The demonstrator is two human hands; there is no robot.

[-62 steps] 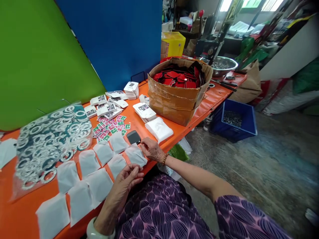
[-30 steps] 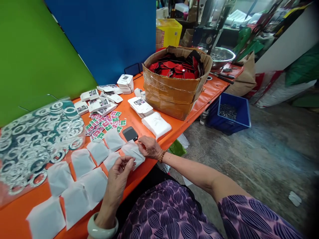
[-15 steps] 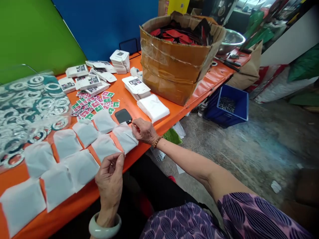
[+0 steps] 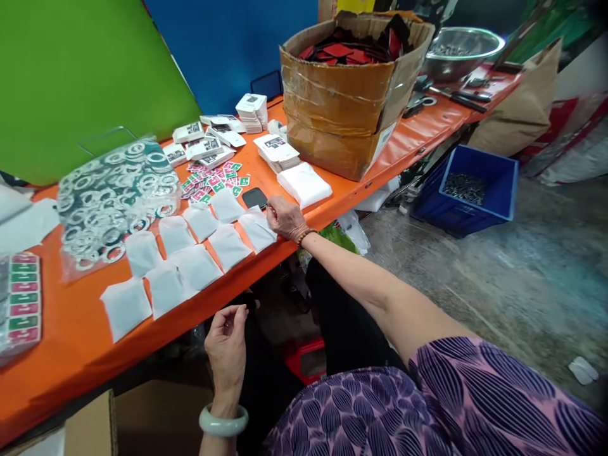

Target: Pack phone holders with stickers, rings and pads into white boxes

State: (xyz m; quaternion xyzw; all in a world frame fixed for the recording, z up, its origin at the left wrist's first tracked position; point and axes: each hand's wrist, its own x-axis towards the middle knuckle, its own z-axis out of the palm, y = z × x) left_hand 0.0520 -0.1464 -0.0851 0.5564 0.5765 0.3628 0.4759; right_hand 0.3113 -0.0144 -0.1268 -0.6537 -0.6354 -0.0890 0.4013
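My right hand (image 4: 285, 218) is closed at the right edge of a thin white pouch (image 4: 257, 229), the endmost one of two rows. Whatever its curled fingers may hold is hidden. Below the table's front edge hovers my left hand (image 4: 227, 347), apart from the pouches, thumb and fingers pinched; I cannot make out anything between them. Several more flat white pouches (image 4: 194, 267) lie side by side along the table. Beyond my right hand sit a dark rounded square object (image 4: 254, 198) and a stack of folded white pouches (image 4: 304, 185).
Pink and green printed cards (image 4: 213, 183) lie behind the pouches, near white boxes (image 4: 204, 148). A clear bag of white rings (image 4: 118, 196) is at left. A large cardboard box (image 4: 332, 114) stands at right. On the floor is a blue crate (image 4: 479, 212); an open carton (image 4: 90, 421) is at lower left.
The view has turned left and drawn back, showing more of the table's left end. My left hand has come away from the row's end pouch; my right hand remains at it.
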